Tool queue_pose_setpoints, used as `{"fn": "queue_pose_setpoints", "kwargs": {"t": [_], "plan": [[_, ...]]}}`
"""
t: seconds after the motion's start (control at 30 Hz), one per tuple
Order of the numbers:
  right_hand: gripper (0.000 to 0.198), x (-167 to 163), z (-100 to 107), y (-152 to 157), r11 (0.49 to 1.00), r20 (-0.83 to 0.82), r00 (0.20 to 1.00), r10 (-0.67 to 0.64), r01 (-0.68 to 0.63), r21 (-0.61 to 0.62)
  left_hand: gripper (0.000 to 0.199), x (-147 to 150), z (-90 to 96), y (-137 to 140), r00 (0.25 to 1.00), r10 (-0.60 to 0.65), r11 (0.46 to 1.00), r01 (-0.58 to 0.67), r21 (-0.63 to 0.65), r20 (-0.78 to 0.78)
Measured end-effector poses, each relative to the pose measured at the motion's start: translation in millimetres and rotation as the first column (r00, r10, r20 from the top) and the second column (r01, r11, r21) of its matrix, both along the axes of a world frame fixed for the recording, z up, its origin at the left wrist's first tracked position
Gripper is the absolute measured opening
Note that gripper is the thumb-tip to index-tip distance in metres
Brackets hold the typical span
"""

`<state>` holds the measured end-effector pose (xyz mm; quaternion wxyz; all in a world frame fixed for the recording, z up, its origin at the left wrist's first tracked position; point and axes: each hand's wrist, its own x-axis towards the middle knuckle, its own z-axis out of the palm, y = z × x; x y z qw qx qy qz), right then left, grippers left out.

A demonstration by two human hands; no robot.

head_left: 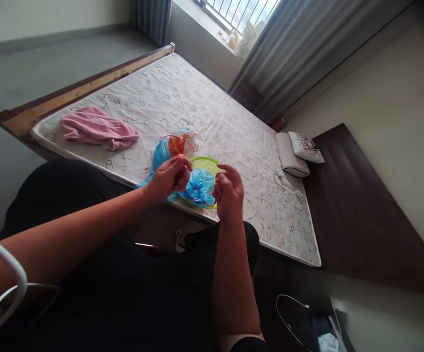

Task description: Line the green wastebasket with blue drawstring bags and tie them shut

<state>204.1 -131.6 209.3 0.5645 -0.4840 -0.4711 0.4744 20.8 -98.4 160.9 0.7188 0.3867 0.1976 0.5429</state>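
Observation:
Both my hands are raised over the near edge of the bed, a short gap apart. My left hand [170, 177] is closed in a pinch, with a bit of red string at its fingertips. My right hand [229, 190] is curled too, and red string [210, 204] runs out beside its fingers. Between and behind them, a crumpled blue plastic bag [199, 188] lies on a lime-green basket [205, 162]. Past my left hand are another blue bag [161, 154] and a clear bag with something orange [177, 145] in it. My hands partly hide these things.
A pink cloth [98, 127] lies on the letter-printed mattress [234, 146] at the left. Two pillows [291, 154] rest near the dark headboard [366, 210]. White cables [288, 325] trail at lower right, and another white cable [17, 274] crosses near my left arm.

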Motion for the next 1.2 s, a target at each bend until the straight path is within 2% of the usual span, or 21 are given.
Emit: {"fn": "queue_pose_setpoints", "kwargs": {"t": [0.1, 0.2, 0.33, 0.43, 0.53, 0.63, 0.7, 0.77, 0.83, 0.93, 1.0, 1.03, 1.1, 1.2], "plan": [[0.034, -6, -11, 2, 0.981, 0.196, 0.962, 0.192, -0.181, -0.075, 0.069, 2, -2.8, -3, 0.961, -0.271, 0.963, 0.270, -0.017, -0.055], [0.031, -6, -16, 3, 0.947, 0.227, 0.921, 0.315, -0.290, -0.138, 0.081, 4, -7.4, -3, 0.921, -0.379, 0.925, 0.375, -0.053, -0.092], [0.025, -2, -20, 4, 0.947, 0.255, 0.912, 0.321, -0.301, -0.116, 0.083, 0, -11.2, 0, 0.886, -0.443, 0.897, 0.437, -0.069, -0.136], [0.028, 1, -25, 5, 0.971, 0.282, 0.931, 0.232, -0.205, -0.124, 0.072, -4, -12.1, 0, 0.878, -0.463, 0.886, 0.455, -0.086, -0.122], [0.032, 2, -29, 9, 0.984, 0.250, 0.962, 0.113, -0.074, -0.161, 0.056, -4, -13.0, -1, 0.887, -0.456, 0.888, 0.447, -0.113, -0.072], [0.029, 1, -31, 14, 0.982, 0.080, 0.988, -0.134, 0.144, -0.124, 0.048, -1, -15.2, -3, 0.883, -0.463, 0.884, 0.452, -0.123, -0.082], [0.031, 0, -30, 17, 0.954, -0.071, 0.954, -0.292, 0.286, -0.088, 0.054, 3, -17.4, -6, 0.867, -0.465, 0.885, 0.452, -0.111, -0.176], [0.036, 0, -28, 19, 0.939, -0.184, 0.921, -0.344, 0.335, -0.081, 0.066, 6, -19.6, -10, 0.854, -0.432, 0.899, 0.433, -0.065, -0.289], [0.041, 2, -27, 20, 0.943, -0.255, 0.908, -0.332, 0.314, -0.107, 0.072, 9, -22.0, -15, 0.857, -0.341, 0.921, 0.387, 0.044, -0.387], [0.044, 5, -25, 20, 0.954, -0.304, 0.907, -0.293, 0.255, -0.158, 0.051, 12, -26.8, -18, 0.835, -0.132, 0.915, 0.311, 0.259, -0.535], [0.043, 5, -24, 19, 0.960, -0.302, 0.917, -0.262, 0.216, -0.178, 0.040, 15, -31.9, -18, 0.801, -0.004, 0.910, 0.251, 0.330, -0.599], [0.042, 4, -23, 18, 0.963, -0.295, 0.925, -0.240, 0.190, -0.189, 0.041, 17, -35.2, -18, 0.788, 0.031, 0.914, 0.227, 0.336, -0.615], [0.041, 0, -20, 14, 0.969, -0.281, 0.943, -0.179, 0.119, -0.216, 0.049, 21, -42.9, -16, 0.760, 0.036, 0.914, 0.238, 0.329, -0.649], [0.039, -7, -19, 10, 0.972, -0.260, 0.962, -0.079, 0.016, -0.235, 0.042, 27, -54.3, -15, 0.676, -0.065, 0.854, 0.418, 0.310, -0.734]]}}
